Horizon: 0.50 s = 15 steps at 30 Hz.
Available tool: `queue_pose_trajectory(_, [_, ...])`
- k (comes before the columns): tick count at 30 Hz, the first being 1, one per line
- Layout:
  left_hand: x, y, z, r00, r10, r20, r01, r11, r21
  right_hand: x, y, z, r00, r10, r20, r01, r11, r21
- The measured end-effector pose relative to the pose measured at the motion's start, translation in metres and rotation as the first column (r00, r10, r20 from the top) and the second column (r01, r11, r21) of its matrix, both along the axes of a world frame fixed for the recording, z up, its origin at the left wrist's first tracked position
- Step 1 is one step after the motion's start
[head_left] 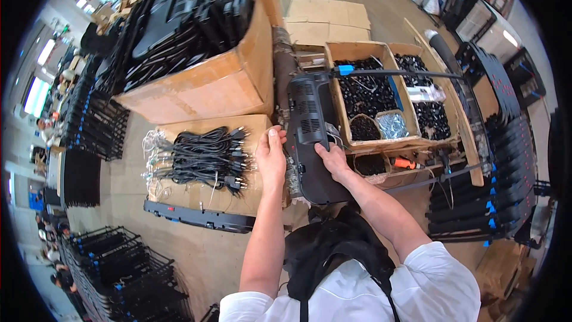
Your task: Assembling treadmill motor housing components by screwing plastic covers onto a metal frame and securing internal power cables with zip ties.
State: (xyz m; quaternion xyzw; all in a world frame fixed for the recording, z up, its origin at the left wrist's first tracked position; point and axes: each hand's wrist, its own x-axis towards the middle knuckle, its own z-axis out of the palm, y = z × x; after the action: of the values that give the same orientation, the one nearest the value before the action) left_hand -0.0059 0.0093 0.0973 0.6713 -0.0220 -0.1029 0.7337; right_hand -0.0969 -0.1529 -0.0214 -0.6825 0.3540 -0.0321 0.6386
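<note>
Right hand (333, 161) on slotted black panel (310, 133), apparently plastic, left hand (271, 154) beside.

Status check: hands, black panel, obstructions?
Left hand by the black panel's left edge, contact unclear. Right hand on panel's right side. Panel vented at far end. Thin wires beside panel, near right hand.

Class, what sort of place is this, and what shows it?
Probably a factory or assembly workshop: bundled black cables lie near a black plastic housing, a divided tray holds many small dark parts, and a large cardboard box is packed with black panels.
</note>
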Motion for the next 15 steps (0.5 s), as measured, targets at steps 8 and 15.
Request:
queue_pose_trajectory(8, [-0.073, -0.106, -0.034, 0.755, -0.529, 0.388, 0.32, 0.813, 0.486, -0.119, -0.11, 0.051, 0.954, -0.189, 0.233, 0.207, 0.977, -0.055])
queue_pose_trajectory(15, [-0.127, -0.231, -0.175, 0.109, -0.994, -0.015, 0.508, 0.043, 0.86, -0.311, -0.155, 0.121, 0.927, -0.37, -0.061, 0.375, 0.91, 0.176])
